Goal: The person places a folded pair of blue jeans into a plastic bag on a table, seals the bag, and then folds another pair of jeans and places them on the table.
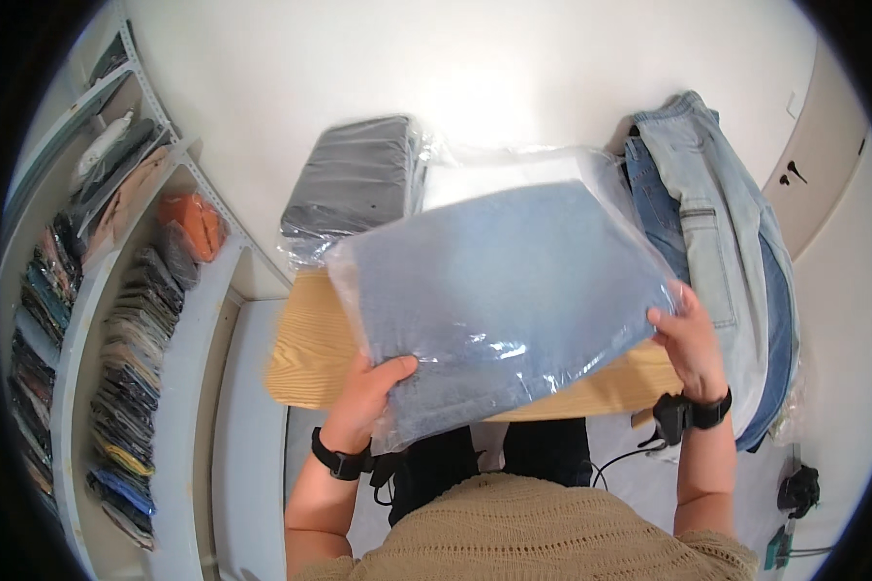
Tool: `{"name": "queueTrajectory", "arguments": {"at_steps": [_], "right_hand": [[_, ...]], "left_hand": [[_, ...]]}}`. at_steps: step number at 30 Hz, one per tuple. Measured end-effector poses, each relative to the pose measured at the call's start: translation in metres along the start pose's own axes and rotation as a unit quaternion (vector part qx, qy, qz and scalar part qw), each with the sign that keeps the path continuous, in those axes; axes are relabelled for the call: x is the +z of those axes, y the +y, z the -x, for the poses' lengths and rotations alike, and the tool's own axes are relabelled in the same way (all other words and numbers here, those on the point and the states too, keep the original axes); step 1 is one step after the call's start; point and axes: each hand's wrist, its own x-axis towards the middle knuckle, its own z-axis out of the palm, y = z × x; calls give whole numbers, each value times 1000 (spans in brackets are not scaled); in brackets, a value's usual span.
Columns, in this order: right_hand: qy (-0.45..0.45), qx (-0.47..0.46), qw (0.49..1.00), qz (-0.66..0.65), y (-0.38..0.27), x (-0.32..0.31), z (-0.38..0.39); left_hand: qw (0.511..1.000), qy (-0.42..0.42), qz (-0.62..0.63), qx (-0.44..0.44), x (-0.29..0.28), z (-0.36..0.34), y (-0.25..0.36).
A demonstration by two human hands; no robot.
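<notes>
A folded blue denim garment in a clear plastic bag [494,281] is raised over the wooden table [300,358], slightly tilted. My left hand [366,392] grips its lower-left edge with the thumb on top, and my right hand [690,344] holds its right edge. Behind it, a white sheet-like item [494,172] in plastic lies on the table. A pile of dark grey bagged garments [344,174] sits at the back left. At the right, light and darker blue jeans [712,232] lie draped over the table's side.
Shelving [73,368] along the left holds many bagged folded clothes and an orange package [196,225]. A white wall [513,68] rises behind the table, with a door [804,184] at the right. A black object with cables [797,492] is low at the right.
</notes>
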Motion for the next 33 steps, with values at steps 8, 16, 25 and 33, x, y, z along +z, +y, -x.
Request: {"name": "queueTrajectory", "arguments": {"at_steps": [8, 16, 25, 33], "right_hand": [[-136, -129, 982, 16, -78, 133, -178], [-211, 31, 972, -97, -4, 182, -201], [-246, 67, 962, -102, 4, 60, -64], [-171, 79, 976, -111, 24, 18, -52]], "left_hand": [[950, 152, 44, 270, -21, -49, 83], [917, 311, 93, 234, -109, -205, 39], [853, 391, 197, 282, -73, -224, 26], [829, 402, 190, 338, -82, -254, 5]]}}
